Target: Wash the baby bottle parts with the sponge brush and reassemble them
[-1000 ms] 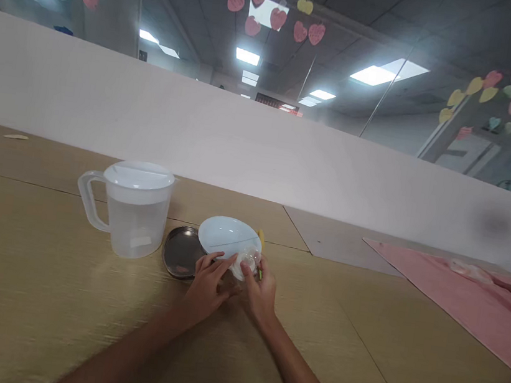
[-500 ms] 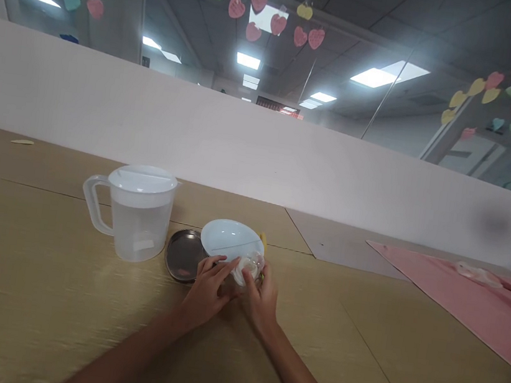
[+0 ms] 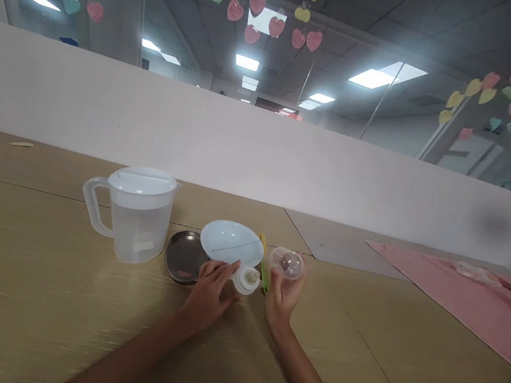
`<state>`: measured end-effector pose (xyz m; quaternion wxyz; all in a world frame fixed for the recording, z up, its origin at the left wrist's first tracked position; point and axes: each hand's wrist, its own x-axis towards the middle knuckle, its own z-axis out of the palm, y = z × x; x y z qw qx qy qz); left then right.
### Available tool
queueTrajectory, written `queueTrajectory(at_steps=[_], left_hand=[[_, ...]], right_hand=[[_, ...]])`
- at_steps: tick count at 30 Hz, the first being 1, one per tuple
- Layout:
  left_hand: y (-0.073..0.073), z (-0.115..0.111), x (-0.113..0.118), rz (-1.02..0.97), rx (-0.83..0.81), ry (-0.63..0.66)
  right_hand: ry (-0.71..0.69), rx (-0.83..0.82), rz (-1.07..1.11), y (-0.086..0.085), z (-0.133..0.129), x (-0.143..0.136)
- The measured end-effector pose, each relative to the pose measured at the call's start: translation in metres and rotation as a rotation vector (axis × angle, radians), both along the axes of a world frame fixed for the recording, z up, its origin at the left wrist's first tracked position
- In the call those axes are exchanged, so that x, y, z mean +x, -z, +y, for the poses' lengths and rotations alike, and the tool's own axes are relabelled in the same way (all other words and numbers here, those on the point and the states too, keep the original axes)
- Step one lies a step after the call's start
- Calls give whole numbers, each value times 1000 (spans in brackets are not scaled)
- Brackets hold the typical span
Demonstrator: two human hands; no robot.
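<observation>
My left hand is closed round a white bottle, whose top with a pale nipple-like tip faces up and to the right. A clear, domed cap is in my right hand, to the right of the bottle and apart from it. Just behind the bottle lies a light blue oval bowl. A round metal dish touches the bowl's left side. Between my hands, a thin yellow and green item rests beside the bowl.
A lidded translucent pitcher holding clear liquid stands left of the dish. Pink cloth covers the table's right side. A white wall rises behind the table.
The clear cap has come off the bottle and moved right with my right hand, uncovering the bottle's tip. My left hand has stayed nearly still.
</observation>
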<state>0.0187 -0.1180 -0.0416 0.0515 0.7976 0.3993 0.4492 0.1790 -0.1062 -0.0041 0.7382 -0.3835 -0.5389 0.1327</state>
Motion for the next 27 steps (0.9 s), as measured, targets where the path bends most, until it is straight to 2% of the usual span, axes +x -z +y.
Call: queueTrajectory(at_steps=[2,6,10,18,23,27], left_hand=[[1,1,-1,-6,-3,-16],[4,2,-3,-14,0,-44],[7,3,-2,-32,1,-81],[3,1,-1,-38,-36,-83],[1,0,0,-60,-48,-78],[2,0,1,-69,-48,-83]], right_hand=[[55,-47,81,-2,10,4],[-69,-232,-34,6,30,16],[-157,-298,-172,20,39,22],[-244,-360,-273,22,40,23],[-361,-445,-221,19,37,20],[-369,-447,-188,14,29,15]])
